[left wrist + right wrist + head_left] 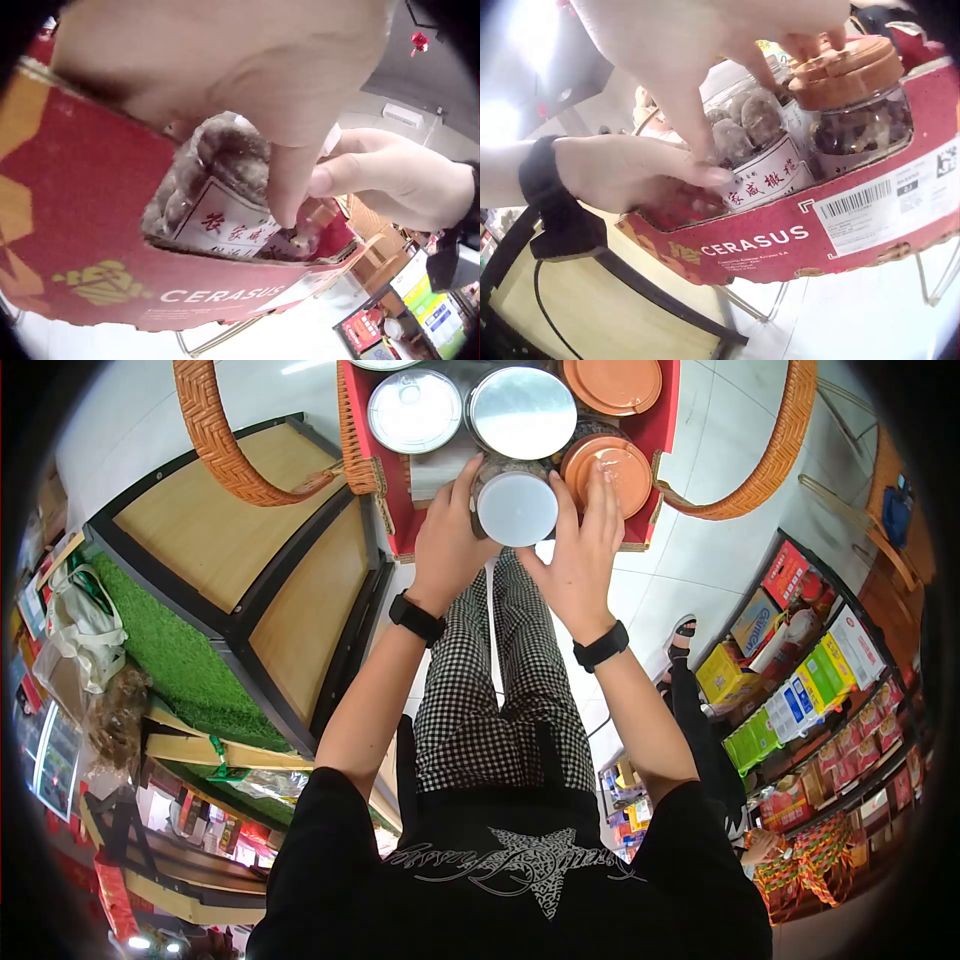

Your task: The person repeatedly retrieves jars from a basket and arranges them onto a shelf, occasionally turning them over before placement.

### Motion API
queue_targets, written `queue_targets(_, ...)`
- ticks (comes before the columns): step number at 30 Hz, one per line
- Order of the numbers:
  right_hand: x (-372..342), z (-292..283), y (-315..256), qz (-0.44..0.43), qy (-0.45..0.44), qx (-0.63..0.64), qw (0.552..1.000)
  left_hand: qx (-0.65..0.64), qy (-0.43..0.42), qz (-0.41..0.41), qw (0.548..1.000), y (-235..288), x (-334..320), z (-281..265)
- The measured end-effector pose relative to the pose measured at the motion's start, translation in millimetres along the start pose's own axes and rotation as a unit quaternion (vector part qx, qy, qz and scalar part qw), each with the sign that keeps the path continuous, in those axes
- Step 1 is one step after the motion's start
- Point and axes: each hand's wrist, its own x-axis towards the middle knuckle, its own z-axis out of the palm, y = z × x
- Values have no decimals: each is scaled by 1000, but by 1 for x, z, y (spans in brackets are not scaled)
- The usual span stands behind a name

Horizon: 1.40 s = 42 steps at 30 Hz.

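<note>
A clear jar with a white lid (pixel 517 508) stands at the near edge of a red cardboard box (pixel 765 236). Dark, wrinkled pieces show through its side above a white label (pixel 225 221) with red characters. My left hand (pixel 450 550) grips the jar from the left. From the right, my right hand (pixel 585 555) holds it between thumb and index finger, while its other fingers lie over an orange-lidded jar (pixel 855 67). Both thumbs are low on the side facing me. The jar's base is hidden behind the box wall.
Behind are silver-lidded jars (pixel 525 412) and another orange lid (pixel 615 380). Woven loops curve out at the left (pixel 215 440) and right (pixel 785 450) of the box. A wood-panelled stand (pixel 290 590) is at left, a goods shelf (pixel 800 690) at right, where another person's foot (pixel 682 630) shows.
</note>
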Motion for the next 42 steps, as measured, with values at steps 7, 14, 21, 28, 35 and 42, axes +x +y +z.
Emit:
queue_targets(7, -1, -38, -7, -70, 16, 66, 995, -23, 21, 32, 999, 39, -23, -40)
queue_targets(14, -14, -132, -59, -151, 103, 251, 951, -71, 56, 87, 992, 134, -81, -119)
queue_targets(21, -32, -254, -140, -284, 149, 321, 891, -163, 134, 215, 953, 218, -154, -200)
queue_targets(28, -96, -306, -149, -411, 146, 275, 857, -41, 171, 312, 934, 274, -253, -263)
queue_targets(35, -115, -317, -136, -428, -68, 369, 822, -159, 140, 134, 968, 277, -328, -217)
queue_targets(42, -119, -343, -117, -531, -138, 331, 768, -96, 219, 125, 963, 288, -373, -169)
